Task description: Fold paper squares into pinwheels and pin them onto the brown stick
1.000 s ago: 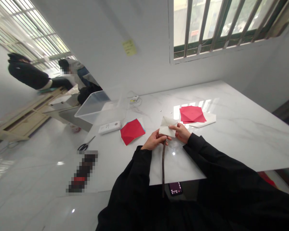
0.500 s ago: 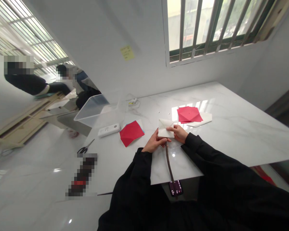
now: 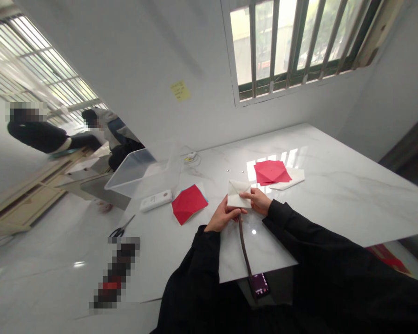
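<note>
A small white folded paper envelope (image 3: 235, 199) is held up over the table between my two hands. My left hand (image 3: 224, 216) grips its lower left side, thumb along the bottom edge. From the right, my right hand (image 3: 258, 199) pinches the envelope, its thumb on the folded flap. A dark strap (image 3: 244, 246) hangs from below my left hand down past the table edge; its upper end is hidden. Red paper sheets (image 3: 271, 172) lie on white paper (image 3: 292, 179) beyond my right hand. More red paper (image 3: 189, 204) rests to the left of my left hand.
A white marbled table (image 3: 351, 199) fills the middle. On its left are a clear plastic bin (image 3: 125, 174), a white oblong device (image 3: 156, 201) and black scissors (image 3: 122, 228). A lit phone (image 3: 261, 285) sits below the front edge. Two people are in the left background.
The whole view has tilted slightly, so everything sits a little lower in the picture. Both hands keep their hold on the envelope, with the right thumb still on the flap.
</note>
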### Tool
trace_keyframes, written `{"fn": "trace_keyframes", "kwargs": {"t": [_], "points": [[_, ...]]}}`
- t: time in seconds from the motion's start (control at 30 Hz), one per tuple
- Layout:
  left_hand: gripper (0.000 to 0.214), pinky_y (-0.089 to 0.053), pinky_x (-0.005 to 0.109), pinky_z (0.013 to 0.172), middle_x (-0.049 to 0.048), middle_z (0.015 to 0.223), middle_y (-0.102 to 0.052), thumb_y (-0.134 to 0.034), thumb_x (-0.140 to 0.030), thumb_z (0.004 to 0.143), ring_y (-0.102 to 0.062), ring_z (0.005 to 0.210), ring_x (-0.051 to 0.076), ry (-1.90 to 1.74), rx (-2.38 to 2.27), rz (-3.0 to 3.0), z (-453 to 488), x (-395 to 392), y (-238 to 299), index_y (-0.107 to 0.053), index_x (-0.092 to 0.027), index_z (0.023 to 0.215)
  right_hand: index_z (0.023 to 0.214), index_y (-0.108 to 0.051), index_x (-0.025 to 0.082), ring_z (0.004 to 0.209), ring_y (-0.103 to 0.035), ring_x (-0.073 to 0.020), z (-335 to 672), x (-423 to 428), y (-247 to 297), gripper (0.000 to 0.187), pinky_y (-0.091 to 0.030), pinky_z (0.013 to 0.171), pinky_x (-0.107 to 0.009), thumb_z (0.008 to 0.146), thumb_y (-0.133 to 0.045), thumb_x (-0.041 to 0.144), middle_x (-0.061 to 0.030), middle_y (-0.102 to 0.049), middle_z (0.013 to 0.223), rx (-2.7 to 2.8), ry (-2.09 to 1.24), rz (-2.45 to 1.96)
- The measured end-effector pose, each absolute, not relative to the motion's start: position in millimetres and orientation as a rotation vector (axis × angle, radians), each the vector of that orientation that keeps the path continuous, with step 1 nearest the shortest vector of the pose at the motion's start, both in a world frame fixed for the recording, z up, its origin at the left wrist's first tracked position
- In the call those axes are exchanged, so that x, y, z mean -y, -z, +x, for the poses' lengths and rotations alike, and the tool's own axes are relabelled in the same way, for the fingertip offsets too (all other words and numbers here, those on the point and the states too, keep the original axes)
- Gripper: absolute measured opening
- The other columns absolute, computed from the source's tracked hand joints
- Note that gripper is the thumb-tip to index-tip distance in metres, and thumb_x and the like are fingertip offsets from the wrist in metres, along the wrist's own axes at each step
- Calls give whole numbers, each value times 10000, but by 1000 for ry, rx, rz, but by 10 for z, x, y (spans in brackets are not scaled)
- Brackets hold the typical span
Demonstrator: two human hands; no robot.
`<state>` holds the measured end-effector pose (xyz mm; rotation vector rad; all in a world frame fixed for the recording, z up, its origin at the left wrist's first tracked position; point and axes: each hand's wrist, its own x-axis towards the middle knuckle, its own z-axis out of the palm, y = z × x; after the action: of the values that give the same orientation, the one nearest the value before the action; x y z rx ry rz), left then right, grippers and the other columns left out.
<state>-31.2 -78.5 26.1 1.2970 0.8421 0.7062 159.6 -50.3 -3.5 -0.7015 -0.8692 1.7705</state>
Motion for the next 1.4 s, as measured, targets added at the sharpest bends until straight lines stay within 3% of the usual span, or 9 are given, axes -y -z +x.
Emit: {"fn": "trace_keyframes", "kwargs": {"t": [0.57,0.77,0.87,0.93,1.0,1.07,1.13,1.23,1.4], "points": [[785,-509,267,685,132,1018,-768,-814,-431,814,-708,710,160,-706,-829,1259,-335,732,-201,-429,-145,1436,1035,-711,189,985,-723,-273,1637,395,8,526,-573,884,-379,652,-886,505,-92,-776,1016,798,-1514,-805],[659,-462,247,640,116,957,-766,-821,-446,794,-683,661,146,-779,-917,1249,-335,706,-169,-532,-135,1298,1370,-556,206,924,-675,-239,1796,352,-23,797,-563,733,-348,756,-738,681,-100,-691,1081,985,-1073,-1110],[644,-444,243,621,115,939,-766,-825,-444,790,-683,656,149,-782,-922,1251,-336,706,-162,-542,-139,1281,1428,-552,200,887,-645,-229,1896,371,-95,740,-534,784,-361,880,-593,697,-104,-683,1075,1156,-807,-1228],[638,-434,239,613,114,936,-766,-824,-440,793,-683,655,148,-791,-917,1251,-339,707,-154,-544,-141,1282,1341,-645,197,882,-640,-238,1941,385,-129,663,-508,816,-363,935,-500,702,-99,-704,1024,1263,-698,-1269],[646,-428,235,608,110,934,-765,-826,-433,793,-678,650,141,-818,-913,1235,-342,708,-145,-542,-143,1295,1031,-774,189,821,-638,-240,1963,392,-137,653,-479,809,-358,963,-404,723,-90,-709,871,1337,-653,-1338],[670,-429,233,605,105,935,-765,-835,-431,783,-670,639,131,-865,-920,1201,-341,710,-144,-535,-144,1310,659,-720,198,698,-614,-224,1968,392,-124,744,-446,767,-352,973,-324,744,-75,-649,664,1385,-660,-1433],[702,-432,232,597,100,936,-765,-847,-437,765,-660,628,124,-904,-933,1163,-335,713,-152,-532,-146,1321,515,-624,211,608,-574,-206,1963,390,-106,784,-412,716,-344,969,-296,760,-56,-568,537,1403,-683,-1497],[725,-451,238,605,89,922,-766,-865,-444,734,-653,618,122,-930,-939,1122,-319,721,-180,-542,-151,1312,626,-683,207,592,-553,-200,1952,390,-93,747,-382,660,-327,954,-322,774,-38,-555,543,1393,-687,-1488],[651,-471,245,624,50,838,-752,-886,-442,702,-648,600,124,-963,-947,1081,-296,728,-211,-551,-164,1185,1116,-741,170,639,-590,-207,1941,385,-95,704,-416,676,-317,955,-375,749,-20,-597,636,1345,-689,-1419]]}}
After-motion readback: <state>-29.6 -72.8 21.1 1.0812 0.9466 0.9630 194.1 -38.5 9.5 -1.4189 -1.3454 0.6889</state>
